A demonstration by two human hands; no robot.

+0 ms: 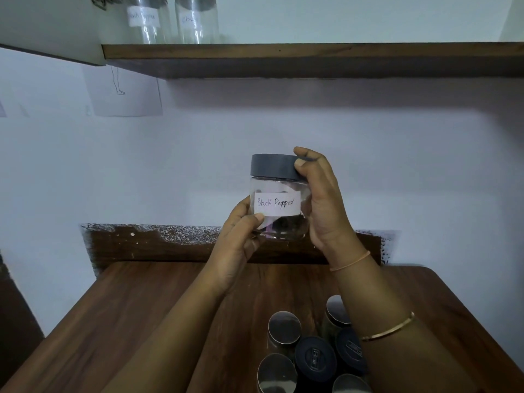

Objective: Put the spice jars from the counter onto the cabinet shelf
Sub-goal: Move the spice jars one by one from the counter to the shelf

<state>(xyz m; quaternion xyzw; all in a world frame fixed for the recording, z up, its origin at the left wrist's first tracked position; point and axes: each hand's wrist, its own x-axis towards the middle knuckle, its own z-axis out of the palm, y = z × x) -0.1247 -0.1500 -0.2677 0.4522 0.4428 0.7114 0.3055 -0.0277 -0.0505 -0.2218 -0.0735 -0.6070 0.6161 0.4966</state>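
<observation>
A clear jar (279, 194) with a dark grey lid and a white label reading "Black Pepper" is held upright in the air above the wooden counter (136, 321), in front of the wall. My left hand (241, 236) grips its lower left side and base. My right hand (317, 199) wraps its right side, thumb on the lid. Overhead runs the wooden cabinet shelf (312, 51), where two tall clear labelled jars (170, 21) stand at the left. Several more jars (309, 353) with silver or dark lids cluster on the counter near its front edge, partly hidden by my right forearm.
A white cabinet side panel (51, 26) hangs at the upper left beside the shelf. A sheet of paper (127, 92) with a faint drawing is stuck to the wall below it. A dark wooden backsplash strip (158, 245) runs along the counter's far edge.
</observation>
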